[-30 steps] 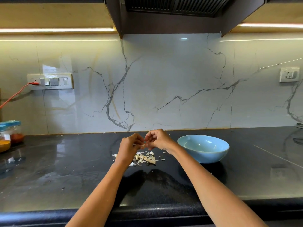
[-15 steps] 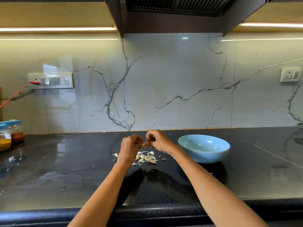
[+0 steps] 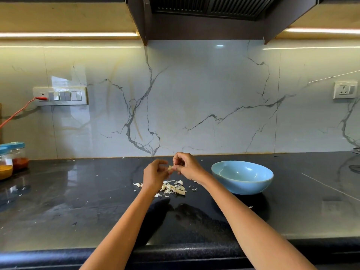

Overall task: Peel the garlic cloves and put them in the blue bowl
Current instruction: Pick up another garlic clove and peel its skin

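A: What have your hands got?

B: Your left hand (image 3: 154, 175) and right hand (image 3: 187, 165) both pinch one garlic clove (image 3: 170, 168) between fingertips, held above the dark surface (image 3: 78, 211).

A: And the bowl?

B: The blue bowl (image 3: 242, 177) sits just right of your hands. Peels (image 3: 173, 189) lie on the surface under them. Two jars (image 3: 11, 159) stand far left; no writing is readable.
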